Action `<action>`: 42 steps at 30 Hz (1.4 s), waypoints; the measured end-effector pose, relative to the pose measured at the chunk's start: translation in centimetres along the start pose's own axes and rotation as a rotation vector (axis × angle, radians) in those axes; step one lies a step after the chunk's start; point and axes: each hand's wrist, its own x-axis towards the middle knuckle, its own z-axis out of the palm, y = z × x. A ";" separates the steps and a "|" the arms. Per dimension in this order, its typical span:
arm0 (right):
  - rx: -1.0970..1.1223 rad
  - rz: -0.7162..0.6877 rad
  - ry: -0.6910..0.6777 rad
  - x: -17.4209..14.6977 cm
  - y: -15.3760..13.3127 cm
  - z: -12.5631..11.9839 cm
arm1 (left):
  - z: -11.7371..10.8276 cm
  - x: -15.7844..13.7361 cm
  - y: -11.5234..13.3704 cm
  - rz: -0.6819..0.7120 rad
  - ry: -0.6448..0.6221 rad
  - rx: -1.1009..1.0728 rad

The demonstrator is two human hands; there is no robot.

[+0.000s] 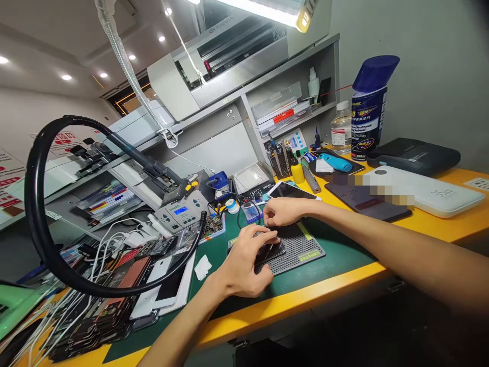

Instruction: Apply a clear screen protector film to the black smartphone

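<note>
My left hand (244, 260) reaches over a dark, glossy phone (273, 251) that lies on a grey perforated mat (301, 247). Its fingers lie across the phone's far side and its thumb is bent on the near side, so the hand grips it, covering much of it. Beyond the phone, my right hand (284, 210) is closed in a pinch above the far part of the mat. Whatever sits between its fingertips is hidden. Just left of that hand is a small purple-edged box (251, 213).
A soldering station (181, 211) and a black hose (34, 204) stand on the left, near stacked phone parts (110, 311). A spray can (369, 114), a white power bank (428, 191) and a dark phone (362, 199) are on the right. A white-framed phone (292, 191) lies behind my right hand.
</note>
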 end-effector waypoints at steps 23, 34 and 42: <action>-0.029 -0.001 0.009 0.3 0.0 0.2 | -0.4 0.0 -0.9 -0.131 -0.023 0.048; -0.038 0.005 0.002 0.6 0.5 0.2 | -0.7 0.6 -1.6 -0.139 -0.025 0.063; -0.043 0.009 0.006 0.1 -0.1 0.0 | -0.6 -0.9 -1.2 -0.119 -0.012 0.037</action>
